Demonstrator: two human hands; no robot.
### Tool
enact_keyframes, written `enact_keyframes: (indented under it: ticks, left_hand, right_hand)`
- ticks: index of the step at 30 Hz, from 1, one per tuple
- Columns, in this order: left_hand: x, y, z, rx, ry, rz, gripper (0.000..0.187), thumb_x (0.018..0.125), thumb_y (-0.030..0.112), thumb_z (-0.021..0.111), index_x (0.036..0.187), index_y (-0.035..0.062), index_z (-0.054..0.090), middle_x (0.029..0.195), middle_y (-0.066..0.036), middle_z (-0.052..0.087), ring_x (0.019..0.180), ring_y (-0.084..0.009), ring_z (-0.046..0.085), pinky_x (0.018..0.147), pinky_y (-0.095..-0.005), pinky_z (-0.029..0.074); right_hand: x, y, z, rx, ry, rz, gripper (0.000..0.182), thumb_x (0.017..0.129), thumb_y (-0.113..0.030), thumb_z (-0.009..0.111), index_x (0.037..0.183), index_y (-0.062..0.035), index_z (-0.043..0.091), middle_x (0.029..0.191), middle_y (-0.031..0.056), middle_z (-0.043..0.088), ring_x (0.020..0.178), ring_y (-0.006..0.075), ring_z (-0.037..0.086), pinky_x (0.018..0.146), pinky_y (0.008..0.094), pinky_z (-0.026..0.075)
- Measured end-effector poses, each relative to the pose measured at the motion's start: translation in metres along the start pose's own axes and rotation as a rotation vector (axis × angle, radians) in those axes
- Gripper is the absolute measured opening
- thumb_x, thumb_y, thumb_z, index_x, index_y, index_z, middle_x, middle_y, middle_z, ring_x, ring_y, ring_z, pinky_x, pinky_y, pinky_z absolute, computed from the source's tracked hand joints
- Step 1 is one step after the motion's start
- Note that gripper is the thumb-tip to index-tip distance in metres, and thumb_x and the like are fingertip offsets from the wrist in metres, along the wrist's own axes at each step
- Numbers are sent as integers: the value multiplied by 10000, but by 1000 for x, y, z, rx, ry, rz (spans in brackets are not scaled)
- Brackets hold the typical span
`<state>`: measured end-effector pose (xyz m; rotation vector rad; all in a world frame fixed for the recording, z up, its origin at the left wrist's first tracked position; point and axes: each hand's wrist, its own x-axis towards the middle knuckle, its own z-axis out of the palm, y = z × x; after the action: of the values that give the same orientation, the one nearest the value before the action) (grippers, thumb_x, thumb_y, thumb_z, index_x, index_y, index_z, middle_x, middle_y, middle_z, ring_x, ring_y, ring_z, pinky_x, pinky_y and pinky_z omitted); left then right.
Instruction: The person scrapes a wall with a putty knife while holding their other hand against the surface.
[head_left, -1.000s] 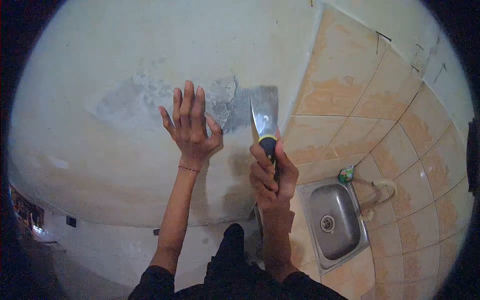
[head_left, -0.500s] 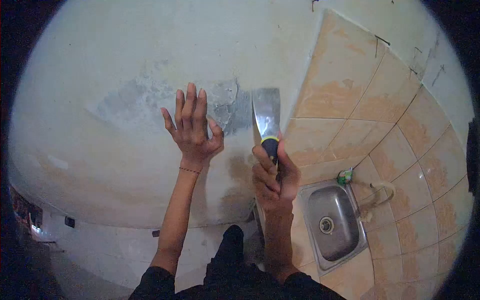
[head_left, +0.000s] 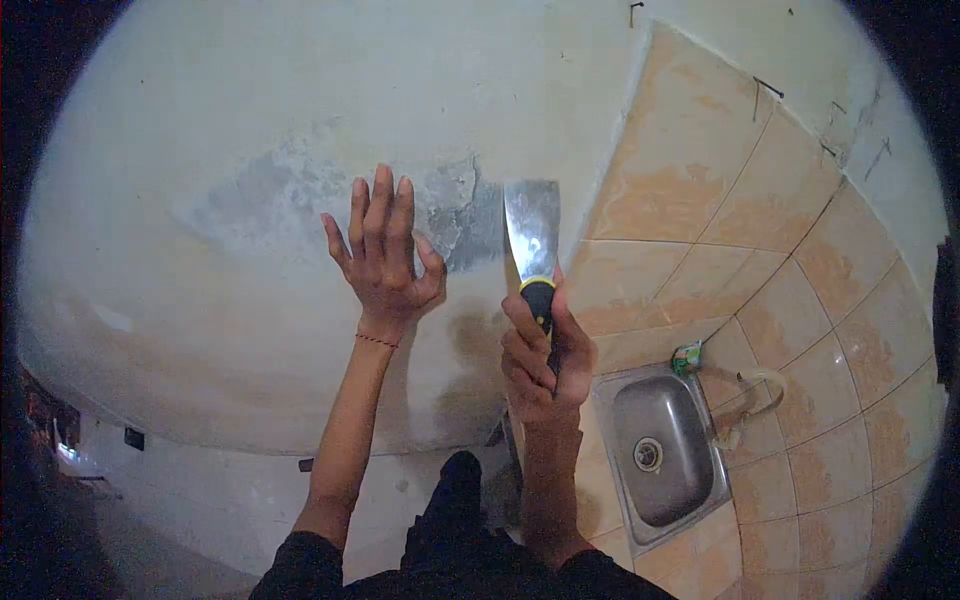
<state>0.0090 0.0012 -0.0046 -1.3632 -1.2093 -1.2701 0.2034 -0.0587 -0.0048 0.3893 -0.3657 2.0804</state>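
Observation:
My left hand [head_left: 385,260] lies flat with spread fingers against the pale wall [head_left: 300,70], over a grey patch of bare, flaking plaster [head_left: 245,205]. In my right hand [head_left: 545,360] is a wide-bladed scraper [head_left: 533,230], its black and yellow handle wrapped by my fingers. The blade points up and lies at or close to the wall, just right of the grey patch and left of the tiles. Whether its edge touches the wall cannot be made out.
A steel sink [head_left: 665,450] is set in the tiled counter at lower right, with a faucet [head_left: 765,390] and a small green packet [head_left: 687,358] beside it. Orange-beige tiles [head_left: 665,190] cover the right wall. Nails [head_left: 768,87] stick out above them.
The camera view has shifted slightly, and the sink appears a little further left. My right hand and the scraper have barely moved; my left hand stays in place.

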Motion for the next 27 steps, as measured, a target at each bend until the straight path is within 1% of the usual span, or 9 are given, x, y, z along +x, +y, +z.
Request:
enact_keyframes:
  ticks: [1,4,10,13,16,19,22,23,27]
  left_hand:
    - [1,-1,1,-3,4,3,637,823,196,505,1454,110,502,1534,-77,466,1473,-266,343,1248,-517,34]
    - [-1,1,0,-5,6,9,638,824,196,503,1457,112,499,1532,-77,467,1474,-264,340,1247,-521,33]
    - [-1,0,2,5,9,-4,643,826,211,498,1464,128,494,1533,-74,466,1471,-259,347,1247,-526,37]
    - [-3,-1,1,14,5,6,640,829,217,495,1463,130,496,1535,-68,465,1467,-259,355,1247,-527,41]
    - [-2,-2,2,12,5,2,635,832,218,494,1460,128,498,1537,-62,464,1467,-258,355,1247,-528,43]
    - [-1,0,1,3,11,-1,632,832,217,496,1457,127,501,1536,-60,465,1468,-256,353,1248,-525,43]
    - [-2,-1,1,2,12,3,629,833,218,495,1455,126,503,1534,-61,468,1466,-256,358,1248,-523,41]
    - [-1,-2,2,4,15,2,628,834,218,494,1455,126,504,1533,-61,469,1465,-257,360,1247,-523,41]
    - [-2,0,1,-14,6,-17,623,836,216,490,1452,125,509,1530,-58,474,1462,-258,363,1248,-518,42]
  right_hand:
    - [1,1,3,-10,-6,-14,343,1066,-322,464,1375,-179,419,728,47,407,411,81,345,261,185,343]
    - [0,0,-4,-50,-56,-21,363,1093,-282,394,1446,-199,407,762,51,379,443,73,348,283,172,343]
    - [0,-1,0,-75,-27,-54,359,1090,-282,404,1434,-183,436,760,50,380,437,72,344,280,171,340]
    - [0,2,5,-116,35,-49,488,1065,-325,462,1515,-237,292,725,42,402,405,78,339,262,182,335]
    - [-2,3,-4,-58,4,-25,468,1067,-331,457,1503,-238,313,726,38,406,404,73,336,264,181,330]
    - [6,0,4,-104,-70,-58,364,1094,-301,388,1437,-189,429,769,57,386,439,82,339,284,174,346]
    - [5,5,6,-50,-14,-55,358,1094,-302,383,1434,-197,427,768,56,386,440,87,352,285,177,348]
    - [2,7,3,-92,-3,-51,363,1094,-298,386,1440,-192,420,762,51,386,426,83,342,276,181,343]
    - [-2,12,-3,-34,8,-48,309,1093,-308,387,1261,-60,460,733,43,375,403,70,340,262,177,342]
